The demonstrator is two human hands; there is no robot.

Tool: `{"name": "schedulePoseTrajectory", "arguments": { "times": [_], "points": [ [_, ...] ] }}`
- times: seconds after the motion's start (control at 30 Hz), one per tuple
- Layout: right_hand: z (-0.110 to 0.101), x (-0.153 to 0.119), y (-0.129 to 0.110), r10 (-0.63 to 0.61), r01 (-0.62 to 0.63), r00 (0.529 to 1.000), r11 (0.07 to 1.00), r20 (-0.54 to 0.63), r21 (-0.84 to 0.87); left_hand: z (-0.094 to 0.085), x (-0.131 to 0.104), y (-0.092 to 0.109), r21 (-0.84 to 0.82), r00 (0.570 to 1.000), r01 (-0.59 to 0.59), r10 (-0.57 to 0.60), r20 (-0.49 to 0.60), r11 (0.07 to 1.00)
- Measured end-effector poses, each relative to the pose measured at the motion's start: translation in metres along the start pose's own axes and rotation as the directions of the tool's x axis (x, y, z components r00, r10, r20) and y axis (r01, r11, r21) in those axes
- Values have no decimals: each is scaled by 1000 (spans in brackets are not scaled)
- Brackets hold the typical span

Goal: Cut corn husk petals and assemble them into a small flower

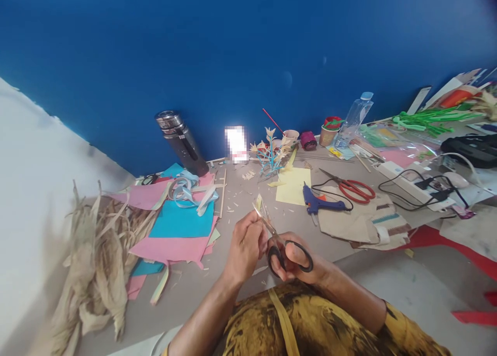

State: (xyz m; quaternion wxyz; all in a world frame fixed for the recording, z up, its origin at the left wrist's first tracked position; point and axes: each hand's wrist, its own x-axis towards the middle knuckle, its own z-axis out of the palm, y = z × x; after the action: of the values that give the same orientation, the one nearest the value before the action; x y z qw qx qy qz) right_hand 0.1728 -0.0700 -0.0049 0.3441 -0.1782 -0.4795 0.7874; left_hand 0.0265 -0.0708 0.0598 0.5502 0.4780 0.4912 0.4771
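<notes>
Scissors fill the curled right hand, the left hand pinching a pale piece, seemingly for steadiness.

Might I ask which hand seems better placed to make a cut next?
Probably the right hand: it holds the black-handled scissors, with the blades parted. The left hand is beside the blades and appears to pinch a small pale piece.
</notes>
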Motion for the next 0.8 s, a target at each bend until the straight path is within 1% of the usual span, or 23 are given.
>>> {"name": "schedulePoseTrajectory", "arguments": {
  "times": [0.07, 0.13, 0.23, 0.27, 0.3, 0.33, 0.4, 0.43, 0.47, 0.5, 0.53, 0.57, 0.6, 0.67, 0.7, 0.73, 0.8],
  "points": [
    [-2, 1, 2, -7, 7, 1000, 999, -7, 40, -2, 1, -1, -53, 1000, -6, 7, 29, 999],
    [-4, 2, 4, -17, 15, 1000, 992, 8, 128, -4, 3, -1, -35, 999, -35, 35, 6, 999],
    [-6, 3, 5, -11, -26, 993, 952, 118, 307, -5, 4, -2, 43, 998, -53, 54, -27, 998],
    [-6, 3, 3, -11, -33, 991, 946, 133, 322, -5, 5, -3, 49, 998, -43, 45, -34, 998],
    [-6, 3, 1, -8, -27, 993, 956, 119, 293, -5, 5, -3, 41, 999, -32, 33, -40, 999],
    [-5, 3, -2, -6, -11, 997, 977, 80, 215, -5, 6, -4, 27, 999, -23, 24, -46, 999],
    [-3, 3, -10, -22, 20, 998, 998, -50, -54, -7, 7, -6, 5, 998, -10, 10, -57, 1000],
    [-2, 3, -14, -38, 12, 991, 979, -125, -206, -9, 7, -7, -3, 998, -6, 6, -69, 1000],
    [-2, 4, -18, -55, -17, 979, 937, -195, -349, -12, 7, -8, -10, 996, 0, 0, -85, 1000],
    [-1, 4, -22, -81, -60, 961, 874, -265, -483, -16, 6, -10, -19, 994, 7, -9, -106, 1000],
    [-1, 4, -25, -123, -112, 936, 786, -331, -608, -20, 5, -13, -31, 991, 15, -18, -129, 999],
    [-2, 5, -27, -187, -165, 905, 675, -383, -719, -24, 3, -17, -46, 989, 20, -26, -146, 999],
    [-3, 5, -28, -270, -212, 872, 545, -409, -811, -29, 0, -21, -61, 988, 25, -34, -151, 998],
    [-5, 6, -30, -446, -277, 811, 278, -379, -920, -40, -7, -29, -87, 991, 46, -56, -123, 995],
    [-6, 7, -31, -511, -296, 789, 171, -342, -940, -45, -11, -33, -95, 991, 66, -76, -107, 993],
    [-7, 8, -32, -550, -309, 778, 85, -303, -947, -49, -17, -37, -96, 990, 88, -98, -102, 991],
    [-9, 10, -34, -573, -328, 781, -40, -247, -944, -59, -30, -42, -80, 983, 125, -135, -127, 989]
  ]
}}
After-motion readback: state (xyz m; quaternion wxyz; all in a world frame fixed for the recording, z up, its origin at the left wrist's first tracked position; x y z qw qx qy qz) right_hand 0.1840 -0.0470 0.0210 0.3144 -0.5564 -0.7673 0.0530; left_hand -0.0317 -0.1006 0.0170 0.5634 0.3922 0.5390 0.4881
